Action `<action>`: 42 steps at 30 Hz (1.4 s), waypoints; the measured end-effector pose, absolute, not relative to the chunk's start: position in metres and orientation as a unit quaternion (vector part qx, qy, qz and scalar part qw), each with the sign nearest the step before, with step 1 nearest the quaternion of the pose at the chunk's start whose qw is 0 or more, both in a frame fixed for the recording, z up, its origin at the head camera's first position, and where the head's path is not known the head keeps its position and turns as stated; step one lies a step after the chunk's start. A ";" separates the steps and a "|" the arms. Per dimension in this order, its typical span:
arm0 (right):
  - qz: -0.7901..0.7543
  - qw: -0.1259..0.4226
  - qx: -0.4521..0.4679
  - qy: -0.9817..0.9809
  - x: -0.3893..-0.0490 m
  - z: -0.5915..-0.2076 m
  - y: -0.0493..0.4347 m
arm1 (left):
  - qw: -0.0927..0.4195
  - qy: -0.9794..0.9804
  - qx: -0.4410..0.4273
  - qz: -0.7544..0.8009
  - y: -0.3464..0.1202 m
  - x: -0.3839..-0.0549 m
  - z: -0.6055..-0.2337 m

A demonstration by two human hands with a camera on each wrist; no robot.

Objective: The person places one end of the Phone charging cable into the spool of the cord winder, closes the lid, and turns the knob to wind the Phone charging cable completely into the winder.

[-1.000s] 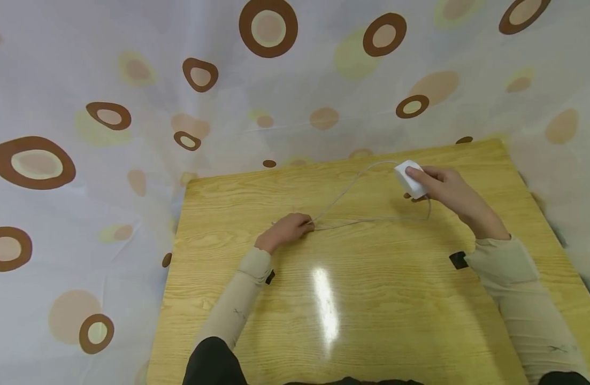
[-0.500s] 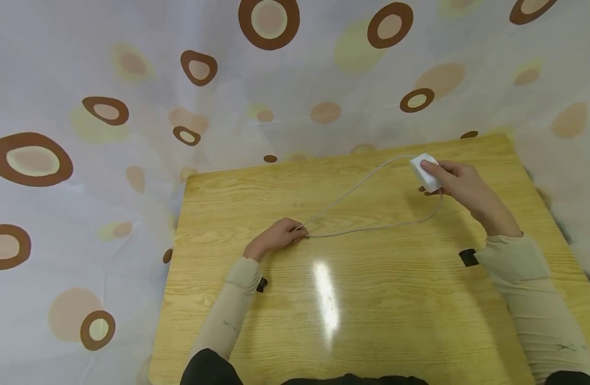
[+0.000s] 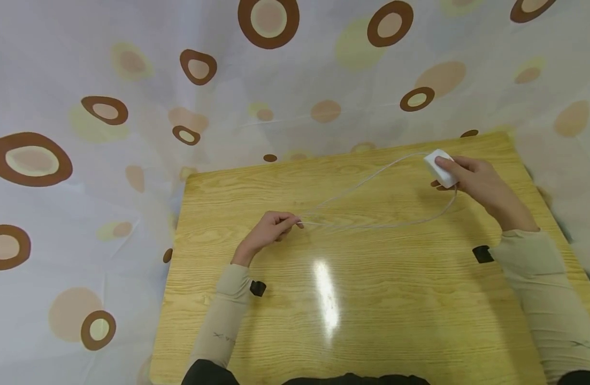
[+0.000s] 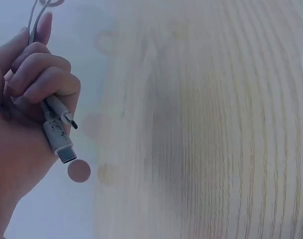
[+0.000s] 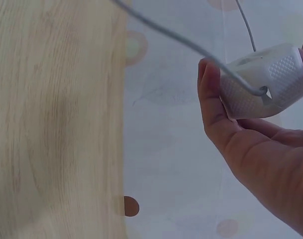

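Note:
In the head view my left hand pinches a thin white USB cable over the left middle of the table. Both connector ends, a larger USB-C plug and a slimmer plug, poke out below its curled fingers in the left wrist view. My right hand grips a white cable winder at the back right, thumb on its face. One cable strand leaves a slot in the winder's textured side, and another comes off its far side. The two strands form a long loop between my hands.
The wood-grain table lies below both hands, with a bright glare streak on it. A white curtain with brown and beige spots hangs behind the back edge and along the sides. Black wrist cameras sit at the cuffs.
My right hand has moved rightward with the winder. My left hand has drawn to the left and now pinches the cable with thumb and finger extended; the loop between them has become longer.

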State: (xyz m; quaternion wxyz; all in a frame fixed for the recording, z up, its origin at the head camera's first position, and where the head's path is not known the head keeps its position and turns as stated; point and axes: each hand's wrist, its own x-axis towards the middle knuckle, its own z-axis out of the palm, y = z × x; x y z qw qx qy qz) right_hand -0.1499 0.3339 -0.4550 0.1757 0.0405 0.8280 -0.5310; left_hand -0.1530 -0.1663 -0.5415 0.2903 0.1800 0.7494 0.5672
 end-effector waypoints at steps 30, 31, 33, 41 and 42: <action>-0.530 0.246 0.039 0.811 -0.144 -0.459 0.339 | 0.206 0.728 0.091 0.647 -0.199 -0.150 -0.556; -0.533 0.245 0.040 0.809 -0.143 -0.459 0.338 | 0.203 0.726 0.090 0.650 -0.198 -0.149 -0.558; -0.538 0.243 0.044 0.806 -0.142 -0.459 0.337 | 0.197 0.723 0.089 0.656 -0.197 -0.147 -0.560; -0.556 0.245 0.053 0.792 -0.142 -0.462 0.333 | 0.221 0.712 0.061 0.664 -0.193 -0.140 -0.564; -0.561 0.242 0.054 0.790 -0.142 -0.462 0.333 | 0.231 0.714 0.059 0.658 -0.193 -0.140 -0.564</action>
